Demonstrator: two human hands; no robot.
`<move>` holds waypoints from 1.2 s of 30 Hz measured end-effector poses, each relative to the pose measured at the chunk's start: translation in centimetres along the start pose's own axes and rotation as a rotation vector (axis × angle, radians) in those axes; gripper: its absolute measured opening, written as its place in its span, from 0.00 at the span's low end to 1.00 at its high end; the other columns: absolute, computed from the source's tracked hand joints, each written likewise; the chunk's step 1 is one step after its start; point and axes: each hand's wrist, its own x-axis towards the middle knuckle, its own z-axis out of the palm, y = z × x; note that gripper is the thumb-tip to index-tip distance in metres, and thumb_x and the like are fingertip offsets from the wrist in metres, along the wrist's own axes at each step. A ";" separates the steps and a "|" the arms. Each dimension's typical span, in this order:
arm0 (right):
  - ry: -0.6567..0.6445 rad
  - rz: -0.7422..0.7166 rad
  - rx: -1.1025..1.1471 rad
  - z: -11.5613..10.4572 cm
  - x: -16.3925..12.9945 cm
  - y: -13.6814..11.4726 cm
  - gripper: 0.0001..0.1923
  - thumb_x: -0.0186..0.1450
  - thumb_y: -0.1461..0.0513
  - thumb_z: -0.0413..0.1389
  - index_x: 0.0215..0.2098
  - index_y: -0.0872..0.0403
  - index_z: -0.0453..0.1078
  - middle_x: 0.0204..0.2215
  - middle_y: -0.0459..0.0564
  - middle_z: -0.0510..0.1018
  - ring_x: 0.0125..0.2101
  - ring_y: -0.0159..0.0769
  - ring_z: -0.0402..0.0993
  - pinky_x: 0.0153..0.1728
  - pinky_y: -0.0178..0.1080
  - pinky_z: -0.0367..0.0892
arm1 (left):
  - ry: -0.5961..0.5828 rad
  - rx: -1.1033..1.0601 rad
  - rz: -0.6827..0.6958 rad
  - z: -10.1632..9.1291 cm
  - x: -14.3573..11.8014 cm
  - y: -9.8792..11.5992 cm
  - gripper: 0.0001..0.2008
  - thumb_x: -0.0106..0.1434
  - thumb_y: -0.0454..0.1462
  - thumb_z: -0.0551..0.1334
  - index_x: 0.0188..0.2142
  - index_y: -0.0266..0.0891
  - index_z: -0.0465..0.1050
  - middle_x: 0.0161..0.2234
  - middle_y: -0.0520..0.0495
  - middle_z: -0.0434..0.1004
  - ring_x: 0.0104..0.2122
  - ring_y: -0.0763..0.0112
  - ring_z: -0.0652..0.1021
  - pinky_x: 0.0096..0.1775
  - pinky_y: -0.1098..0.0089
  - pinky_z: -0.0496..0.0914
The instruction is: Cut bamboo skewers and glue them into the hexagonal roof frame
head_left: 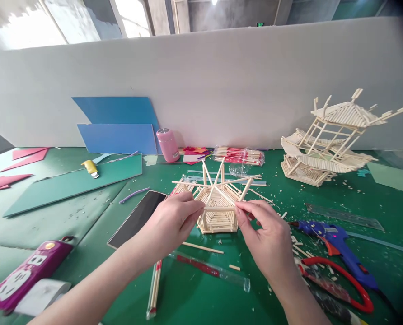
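Observation:
A small hexagonal frame of wooden sticks (218, 201) stands on the green mat (194, 289) in the middle. One thin wooden stick (220, 209) lies across its near edge, pinched at both ends. My left hand (172, 221) grips the stick's left end. My right hand (265, 237) grips its right end. Loose sticks jut up and outward from the frame's top.
A finished stick pavilion model (326, 144) stands at the back right. A blue glue gun (337, 246) and red-handled scissors (340, 282) lie right of my hand. A phone (137, 219), pink bottle (167, 144), packed sticks (238, 155), ruler (344, 216), power strip (28, 273) and blue boards (118, 126) surround the work.

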 end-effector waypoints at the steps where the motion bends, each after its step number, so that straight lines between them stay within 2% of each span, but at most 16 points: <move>1: 0.000 -0.002 -0.002 0.0 0.0 0.0 0.09 0.63 0.61 0.51 0.37 0.53 0.72 0.32 0.50 0.75 0.33 0.36 0.71 0.33 0.40 0.68 | -0.003 -0.009 -0.003 0.0 0.0 0.0 0.14 0.65 0.33 0.48 0.34 0.38 0.73 0.26 0.49 0.66 0.24 0.71 0.66 0.24 0.74 0.61; 15: -0.004 -0.020 -0.019 -0.1 0.0 -0.1 0.09 0.63 0.62 0.51 0.37 0.54 0.72 0.32 0.51 0.75 0.33 0.37 0.71 0.34 0.40 0.68 | -0.003 -0.020 -0.090 -0.2 0.4 0.8 0.16 0.65 0.36 0.50 0.28 0.37 0.73 0.25 0.49 0.67 0.24 0.71 0.67 0.24 0.74 0.61; 26: -0.017 -0.009 -0.015 0.0 0.0 0.0 0.10 0.63 0.62 0.50 0.37 0.55 0.72 0.31 0.51 0.75 0.32 0.37 0.71 0.33 0.39 0.67 | 0.018 -0.028 -0.057 -0.2 0.6 0.9 0.17 0.65 0.35 0.50 0.24 0.37 0.73 0.23 0.49 0.66 0.23 0.73 0.66 0.22 0.75 0.60; 29: -0.020 -0.002 -0.015 -0.2 -0.1 -0.1 0.11 0.63 0.61 0.51 0.41 0.55 0.71 0.32 0.51 0.74 0.33 0.36 0.70 0.34 0.39 0.67 | 0.011 -0.034 -0.073 -0.2 0.5 0.8 0.16 0.65 0.36 0.50 0.26 0.36 0.73 0.24 0.49 0.66 0.23 0.72 0.66 0.22 0.74 0.61; 33: 0.012 0.047 -0.021 -1.6 -0.5 -0.3 0.17 0.64 0.59 0.50 0.50 0.56 0.65 0.32 0.49 0.73 0.31 0.33 0.68 0.31 0.37 0.65 | 0.077 -0.084 -0.084 -0.6 0.0 0.5 0.14 0.65 0.36 0.51 0.29 0.36 0.74 0.27 0.48 0.69 0.24 0.73 0.68 0.24 0.74 0.63; 36: 0.078 0.077 -0.077 -3.9 -1.6 1.0 0.15 0.65 0.59 0.49 0.48 0.55 0.66 0.32 0.48 0.73 0.30 0.32 0.68 0.31 0.35 0.65 | 0.184 -0.195 -0.075 -1.5 -1.3 0.7 0.10 0.64 0.36 0.54 0.32 0.39 0.74 0.28 0.49 0.71 0.25 0.72 0.71 0.25 0.74 0.66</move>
